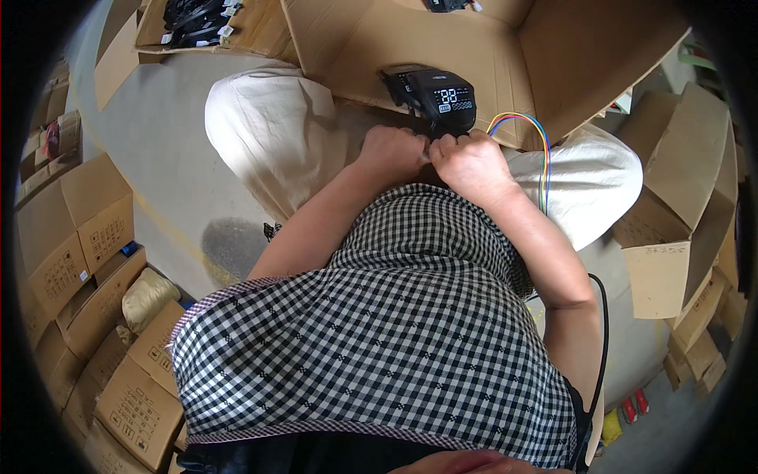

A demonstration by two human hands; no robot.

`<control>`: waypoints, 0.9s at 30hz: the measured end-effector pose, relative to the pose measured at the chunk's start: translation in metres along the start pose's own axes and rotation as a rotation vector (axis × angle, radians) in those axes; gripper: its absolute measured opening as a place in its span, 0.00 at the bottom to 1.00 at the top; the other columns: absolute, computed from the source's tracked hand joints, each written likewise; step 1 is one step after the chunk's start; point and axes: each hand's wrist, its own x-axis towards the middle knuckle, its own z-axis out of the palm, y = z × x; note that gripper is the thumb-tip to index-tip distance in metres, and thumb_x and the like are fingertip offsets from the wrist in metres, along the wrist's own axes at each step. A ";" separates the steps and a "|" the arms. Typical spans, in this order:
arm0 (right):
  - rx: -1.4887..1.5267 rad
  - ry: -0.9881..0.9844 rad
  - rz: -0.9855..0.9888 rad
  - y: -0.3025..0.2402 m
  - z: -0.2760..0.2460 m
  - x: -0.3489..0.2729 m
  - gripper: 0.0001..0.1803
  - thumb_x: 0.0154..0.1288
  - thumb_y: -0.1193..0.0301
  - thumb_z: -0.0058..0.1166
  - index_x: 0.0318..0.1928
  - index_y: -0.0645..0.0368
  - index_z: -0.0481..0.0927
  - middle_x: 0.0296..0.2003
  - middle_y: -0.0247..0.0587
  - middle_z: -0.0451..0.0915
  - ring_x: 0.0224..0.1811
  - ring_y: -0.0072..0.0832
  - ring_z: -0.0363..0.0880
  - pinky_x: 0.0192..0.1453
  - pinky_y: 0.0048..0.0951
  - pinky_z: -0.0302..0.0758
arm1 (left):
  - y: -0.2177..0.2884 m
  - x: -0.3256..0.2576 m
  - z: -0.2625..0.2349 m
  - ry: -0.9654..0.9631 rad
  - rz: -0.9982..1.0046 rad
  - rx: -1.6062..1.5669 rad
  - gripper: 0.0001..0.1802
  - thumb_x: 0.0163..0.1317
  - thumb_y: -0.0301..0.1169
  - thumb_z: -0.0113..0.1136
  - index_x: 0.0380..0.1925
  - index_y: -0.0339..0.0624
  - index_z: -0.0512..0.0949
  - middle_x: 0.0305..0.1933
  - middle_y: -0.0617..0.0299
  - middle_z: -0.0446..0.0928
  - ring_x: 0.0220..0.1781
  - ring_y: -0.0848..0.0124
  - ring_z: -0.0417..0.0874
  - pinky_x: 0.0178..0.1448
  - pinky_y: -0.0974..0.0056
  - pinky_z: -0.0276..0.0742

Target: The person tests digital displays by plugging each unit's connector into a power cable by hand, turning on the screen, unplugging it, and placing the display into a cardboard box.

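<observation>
My left hand (393,153) and my right hand (474,166) meet in front of my lap, both with fingers curled closed. What they pinch between them is mostly hidden by the fingers. Just beyond them is a black display unit (440,99) with white digits and symbols on its face, at the near edge of a large open carton (410,47). A loop of thin coloured wires (545,146), red, yellow, blue and green, arches from beside my right hand and hangs over my right thigh.
Another black unit (447,5) lies farther inside the large carton. A carton at the upper left holds black parts (197,24) with white tags. Stacked cartons (138,407) line the left, and an open carton (671,182) stands on the right. A black cable (606,340) hangs by my right arm.
</observation>
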 end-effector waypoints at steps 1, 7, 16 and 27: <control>0.025 -0.010 -0.001 -0.001 0.002 0.000 0.03 0.51 0.69 0.51 0.24 0.51 0.77 0.20 0.32 0.74 0.21 0.25 0.78 0.27 0.27 0.71 | 0.000 0.000 -0.001 -0.002 0.001 0.000 0.15 0.56 0.43 0.52 0.23 0.46 0.80 0.25 0.56 0.80 0.29 0.57 0.83 0.32 0.54 0.78; 0.155 0.054 0.040 0.007 0.006 0.001 0.02 0.53 0.71 0.50 0.27 0.52 0.76 0.22 0.35 0.76 0.23 0.30 0.80 0.28 0.31 0.73 | 0.001 0.002 -0.010 -0.116 0.045 -0.083 0.18 0.60 0.43 0.47 0.25 0.42 0.79 0.29 0.49 0.80 0.32 0.50 0.82 0.37 0.49 0.77; 0.205 0.033 0.117 0.006 0.008 -0.005 0.02 0.53 0.72 0.49 0.27 0.52 0.75 0.23 0.36 0.76 0.24 0.32 0.80 0.30 0.34 0.75 | -0.004 0.000 -0.009 -0.125 -0.011 -0.207 0.21 0.59 0.49 0.52 0.29 0.41 0.77 0.33 0.49 0.80 0.37 0.50 0.81 0.41 0.49 0.76; 0.459 -0.077 0.204 0.023 0.006 -0.023 0.04 0.54 0.70 0.51 0.30 0.51 0.78 0.30 0.39 0.80 0.33 0.40 0.81 0.35 0.42 0.76 | -0.012 -0.005 -0.014 0.035 -0.083 -1.455 0.29 0.59 0.21 0.58 0.58 0.46 0.60 0.48 0.60 0.74 0.38 0.76 0.71 0.45 0.69 0.74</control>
